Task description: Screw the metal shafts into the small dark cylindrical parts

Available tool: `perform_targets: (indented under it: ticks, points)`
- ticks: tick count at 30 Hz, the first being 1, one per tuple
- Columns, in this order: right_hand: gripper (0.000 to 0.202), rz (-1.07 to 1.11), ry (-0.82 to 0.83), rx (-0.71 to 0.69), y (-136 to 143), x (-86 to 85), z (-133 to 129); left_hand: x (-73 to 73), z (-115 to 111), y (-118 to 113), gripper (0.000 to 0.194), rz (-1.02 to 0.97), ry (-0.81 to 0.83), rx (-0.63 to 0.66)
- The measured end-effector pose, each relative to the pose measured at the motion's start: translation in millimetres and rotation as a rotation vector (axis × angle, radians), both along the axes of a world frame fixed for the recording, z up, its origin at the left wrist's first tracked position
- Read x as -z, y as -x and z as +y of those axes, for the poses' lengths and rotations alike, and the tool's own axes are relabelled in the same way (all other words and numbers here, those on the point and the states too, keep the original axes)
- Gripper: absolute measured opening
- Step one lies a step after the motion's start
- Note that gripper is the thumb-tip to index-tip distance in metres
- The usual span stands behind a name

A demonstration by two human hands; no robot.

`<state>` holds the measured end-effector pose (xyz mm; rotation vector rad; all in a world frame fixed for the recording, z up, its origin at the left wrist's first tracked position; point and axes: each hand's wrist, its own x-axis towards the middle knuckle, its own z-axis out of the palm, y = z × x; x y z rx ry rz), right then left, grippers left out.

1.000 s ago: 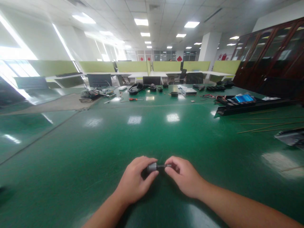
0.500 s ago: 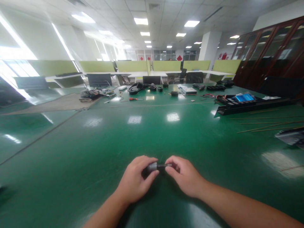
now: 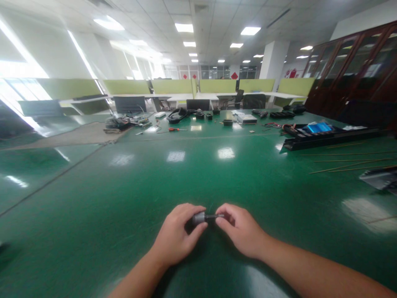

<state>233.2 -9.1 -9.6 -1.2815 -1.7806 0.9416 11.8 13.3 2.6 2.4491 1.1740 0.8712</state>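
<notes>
Barely shifting since earlier, pinching grey cylinder [image 3: 199,218] with left hand [image 3: 179,236], thin shaft [image 3: 210,217] with right hand [image 3: 243,231]. Facing red-handled screwdriver [image 3: 173,129] far across green tabletop [image 3: 149,182], thin rods [image 3: 350,160] off right.

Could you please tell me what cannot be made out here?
Head view:
Grey cylindrical part: left end hidden by the left hand.
Thin dark rod: right end blurred between fingers of the right hand.
Shiny grey-and-black object: cut off by the right edge.
</notes>
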Motion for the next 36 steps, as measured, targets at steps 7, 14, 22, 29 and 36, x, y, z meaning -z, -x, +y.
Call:
perform_targets:
  ticks: [7, 14, 22, 29, 36]
  points:
    - [0.01, 0.008, 0.008, 0.004, 0.8, -0.1, 0.3, -1.6, -0.4, -1.2, 0.025, 0.001, 0.008, 0.001]
    - [0.009, 0.002, -0.002, 0.014, 1.0, -0.7, 0.6, -2.7, -0.5, -2.5, 0.025, 0.0, -0.029, -0.003]
    - [0.008, 0.005, -0.013, 0.029, -0.4, -1.2, 1.1, -0.4, 0.9, -0.7, 0.026, -0.007, -0.066, -0.017]
    - [0.007, 0.013, -0.022, 0.045, -0.1, -1.6, 0.7, -0.4, 0.3, -0.1, 0.025, -0.001, -0.045, -0.021]
    - [0.008, 0.031, -0.004, 0.042, -0.8, 0.6, 2.1, 0.3, 1.8, 0.3, 0.026, -0.008, -0.053, -0.027]
